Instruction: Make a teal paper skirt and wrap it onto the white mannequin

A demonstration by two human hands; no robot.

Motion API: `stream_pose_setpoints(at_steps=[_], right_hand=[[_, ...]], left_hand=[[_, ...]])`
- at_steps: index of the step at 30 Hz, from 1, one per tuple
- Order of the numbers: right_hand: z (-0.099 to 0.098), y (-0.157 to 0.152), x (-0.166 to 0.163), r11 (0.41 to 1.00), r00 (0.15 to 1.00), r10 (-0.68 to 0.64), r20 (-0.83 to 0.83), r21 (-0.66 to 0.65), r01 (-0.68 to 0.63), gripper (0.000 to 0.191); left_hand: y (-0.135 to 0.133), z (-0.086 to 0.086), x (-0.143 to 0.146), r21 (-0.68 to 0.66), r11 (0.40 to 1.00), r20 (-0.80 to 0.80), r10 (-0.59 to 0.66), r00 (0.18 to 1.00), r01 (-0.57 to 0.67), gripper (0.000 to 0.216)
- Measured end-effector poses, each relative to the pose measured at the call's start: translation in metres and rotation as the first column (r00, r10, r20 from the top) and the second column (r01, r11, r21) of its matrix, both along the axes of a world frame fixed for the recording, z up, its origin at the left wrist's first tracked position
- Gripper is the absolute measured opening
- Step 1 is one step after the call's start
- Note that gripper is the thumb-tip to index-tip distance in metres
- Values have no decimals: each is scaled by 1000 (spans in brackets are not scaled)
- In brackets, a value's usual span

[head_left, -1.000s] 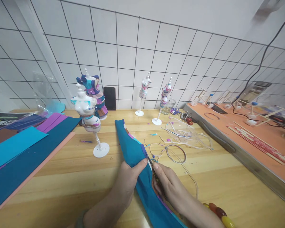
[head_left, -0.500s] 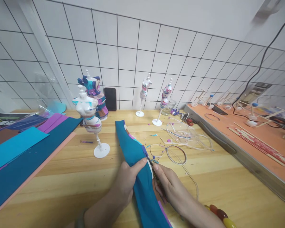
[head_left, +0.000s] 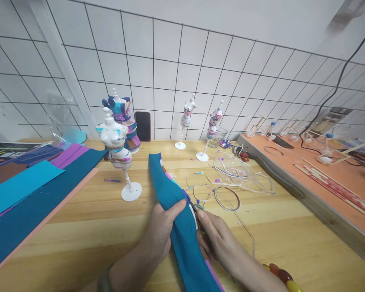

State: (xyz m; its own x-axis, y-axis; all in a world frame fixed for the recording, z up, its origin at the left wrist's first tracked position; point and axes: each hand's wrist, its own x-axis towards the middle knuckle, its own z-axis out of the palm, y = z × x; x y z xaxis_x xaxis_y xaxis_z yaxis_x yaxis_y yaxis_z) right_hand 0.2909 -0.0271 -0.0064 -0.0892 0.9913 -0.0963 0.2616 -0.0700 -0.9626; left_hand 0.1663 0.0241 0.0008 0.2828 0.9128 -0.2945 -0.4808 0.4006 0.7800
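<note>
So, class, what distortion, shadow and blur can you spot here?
In the head view, the wall grid leans and spreads; in the head view, soft shadow lies on the table beside the left forearm; also in the head view, the wristband looks blurred.

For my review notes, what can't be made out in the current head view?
In the head view:
- Dark tool: handle mostly hidden by the right hand.
- Left hand: fingertips hidden by the blue strip.
- Blue strip: near end cut off by the bottom edge.
- Dressed mannequin: partly hidden by the white mannequin.
</note>
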Motion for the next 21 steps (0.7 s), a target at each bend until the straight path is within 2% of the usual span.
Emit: stream_pose_setpoints(at_steps=[6,12,21], right_hand=[[0,0,1,1000,1000,-1,2,6,1,51],[-3,0,2,1000,1000,-12,3,-9,12,52],[-3,0,2,1000,999,-23,32,22,22,51]], left_hand=[[1,1,-1,-16,1000,-39,-5,999,4,27],[1,-1,-1,-15,1000,-11,-15,1000,15,34],[1,-4,0,12,1000,-63,2,998,-1,31]])
